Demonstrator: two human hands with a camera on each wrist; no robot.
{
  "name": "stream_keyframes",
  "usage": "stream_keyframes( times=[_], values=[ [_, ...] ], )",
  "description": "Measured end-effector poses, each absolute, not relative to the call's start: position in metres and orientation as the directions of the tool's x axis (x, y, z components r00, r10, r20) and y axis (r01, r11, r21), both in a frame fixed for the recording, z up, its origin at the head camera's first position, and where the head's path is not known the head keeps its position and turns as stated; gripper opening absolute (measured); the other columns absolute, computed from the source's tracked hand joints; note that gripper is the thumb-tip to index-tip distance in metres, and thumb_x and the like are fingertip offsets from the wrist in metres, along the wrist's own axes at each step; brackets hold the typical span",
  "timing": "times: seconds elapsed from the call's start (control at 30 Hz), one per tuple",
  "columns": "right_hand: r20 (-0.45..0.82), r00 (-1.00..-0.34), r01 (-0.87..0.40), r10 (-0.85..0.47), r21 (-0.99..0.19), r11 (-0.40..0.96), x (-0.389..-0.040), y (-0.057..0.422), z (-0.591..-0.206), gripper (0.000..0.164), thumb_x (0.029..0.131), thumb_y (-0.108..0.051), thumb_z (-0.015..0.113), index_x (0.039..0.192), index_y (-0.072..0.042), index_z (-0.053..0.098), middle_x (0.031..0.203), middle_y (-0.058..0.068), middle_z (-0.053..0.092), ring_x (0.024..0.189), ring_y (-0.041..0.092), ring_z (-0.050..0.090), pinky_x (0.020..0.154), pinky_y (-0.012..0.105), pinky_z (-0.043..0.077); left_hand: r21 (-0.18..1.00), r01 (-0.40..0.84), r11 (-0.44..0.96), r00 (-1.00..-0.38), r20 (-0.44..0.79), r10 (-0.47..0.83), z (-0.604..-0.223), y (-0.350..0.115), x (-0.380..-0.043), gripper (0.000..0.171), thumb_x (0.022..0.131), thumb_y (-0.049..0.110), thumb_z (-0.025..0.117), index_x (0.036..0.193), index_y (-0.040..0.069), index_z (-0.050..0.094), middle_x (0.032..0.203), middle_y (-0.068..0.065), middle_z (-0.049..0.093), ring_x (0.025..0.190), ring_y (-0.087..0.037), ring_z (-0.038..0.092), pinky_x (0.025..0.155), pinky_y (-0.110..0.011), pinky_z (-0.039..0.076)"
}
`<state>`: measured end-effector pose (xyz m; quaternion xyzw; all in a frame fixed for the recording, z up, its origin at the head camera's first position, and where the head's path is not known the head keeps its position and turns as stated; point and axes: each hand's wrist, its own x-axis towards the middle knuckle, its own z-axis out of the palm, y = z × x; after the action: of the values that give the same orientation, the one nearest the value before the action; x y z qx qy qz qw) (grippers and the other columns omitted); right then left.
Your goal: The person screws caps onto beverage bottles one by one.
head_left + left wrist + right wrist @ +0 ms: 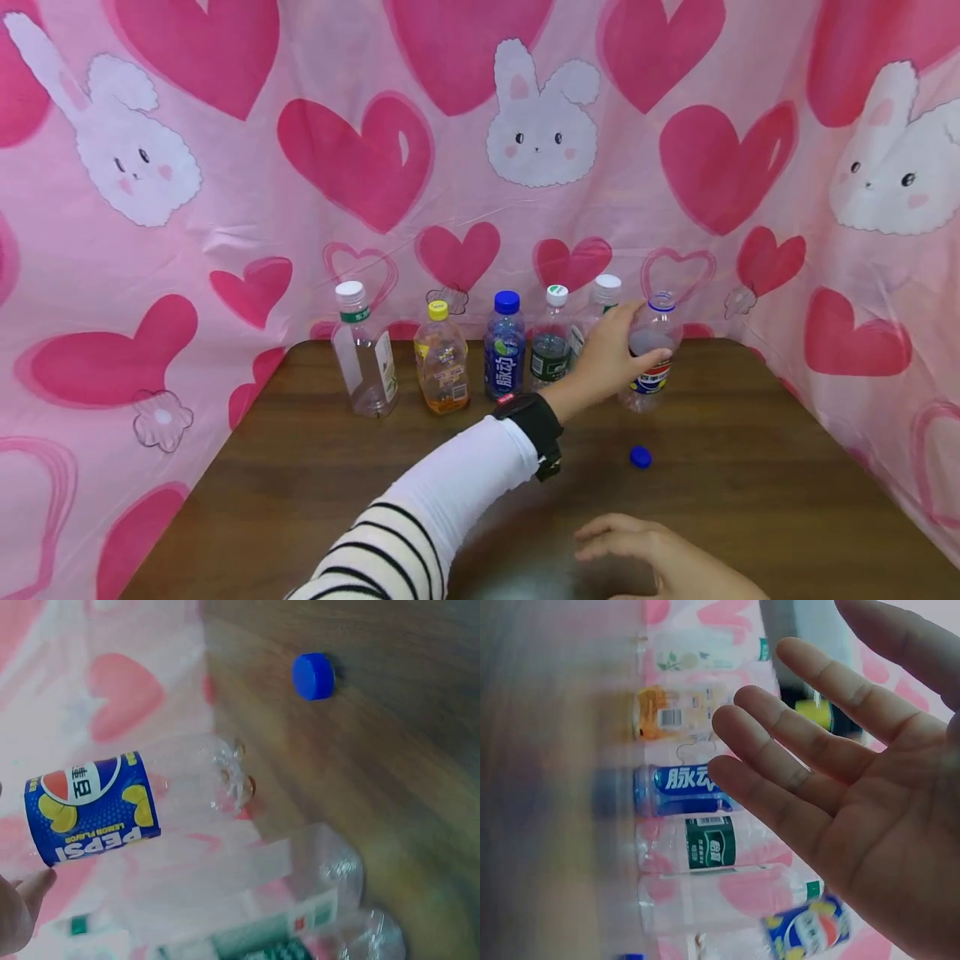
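My left hand (611,350) holds an uncapped clear Pepsi bottle (651,379) at the right end of a row, its thumb across the front. The left wrist view shows a digit at the edge of the bottle's blue lemon-flavor label (97,810); the other fingers are mostly hidden. A blue bottle cap (641,457) lies on the table in front of that bottle. Nearer the front edge, my right hand (660,554) hovers with nothing in it. Its fingers (780,727) are spread and fairly straight in the right wrist view.
Left of the Pepsi bottle stand a tall clear bottle (606,292), a green-label bottle (551,354), a blue-capped bottle (505,350), a yellow-capped bottle (442,367) and a white-capped bottle (365,358). A pink heart curtain (420,75) hangs behind the wooden table (300,492).
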<state>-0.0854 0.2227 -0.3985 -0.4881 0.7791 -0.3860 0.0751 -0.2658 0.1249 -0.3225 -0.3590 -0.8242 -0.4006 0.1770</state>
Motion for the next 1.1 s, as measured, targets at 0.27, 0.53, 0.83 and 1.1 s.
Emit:
stream_keyframes(
  times=[0.27, 0.53, 0.83, 1.1],
  values=[
    [0.234, -0.483, -0.749, -0.844, -0.609, 0.26, -0.089, 0.221, -0.391, 0.037, 0.092, -0.017, 0.07, 0.127, -0.017, 0.06, 0.128, 0.006, 0.057, 0.114, 0.017, 0.056, 0.087, 0.03, 0.053, 0.582, 0.748, 0.319, -0.651, 0.547, 0.527, -0.312, 0.06, -0.234, 0.074, 0.084, 0.036, 0.077, 0.143, 0.008, 0.042, 0.135, -0.006, 0.056, 0.119, -0.011, 0.057, 0.089, -0.015, 0.047],
    [0.35, -0.383, -0.888, -0.855, -0.395, 0.236, -0.093, 0.213, -0.39, 0.037, 0.09, -0.024, 0.072, 0.125, -0.019, 0.061, 0.125, 0.002, 0.059, 0.109, 0.018, 0.059, 0.083, 0.032, 0.053, 0.652, 0.698, 0.297, -0.688, 0.495, 0.53, -0.31, 0.002, -0.201, 0.074, 0.082, 0.032, 0.08, 0.141, 0.005, 0.044, 0.129, -0.006, 0.058, 0.113, -0.01, 0.06, 0.085, -0.018, 0.05],
    [0.211, -0.458, -0.812, -0.864, -0.495, 0.31, -0.095, 0.213, -0.384, 0.037, 0.09, -0.025, 0.071, 0.126, -0.018, 0.062, 0.127, 0.004, 0.058, 0.113, 0.019, 0.057, 0.085, 0.032, 0.053, 0.69, 0.662, 0.291, -0.722, 0.483, 0.495, -0.324, -0.059, -0.168, 0.072, 0.08, 0.023, 0.083, 0.139, 0.002, 0.048, 0.123, -0.006, 0.06, 0.112, -0.017, 0.059, 0.084, -0.023, 0.053],
    [0.126, -0.499, -0.742, -0.857, -0.572, 0.348, -0.096, 0.211, -0.384, 0.034, 0.092, -0.027, 0.069, 0.125, -0.018, 0.063, 0.127, 0.004, 0.059, 0.112, 0.017, 0.056, 0.085, 0.031, 0.053, 0.737, 0.636, 0.23, -0.734, 0.485, 0.475, -0.336, -0.084, -0.137, 0.067, 0.078, 0.02, 0.084, 0.135, 0.004, 0.052, 0.126, -0.006, 0.06, 0.113, -0.02, 0.059, 0.081, -0.024, 0.054]
  ],
)
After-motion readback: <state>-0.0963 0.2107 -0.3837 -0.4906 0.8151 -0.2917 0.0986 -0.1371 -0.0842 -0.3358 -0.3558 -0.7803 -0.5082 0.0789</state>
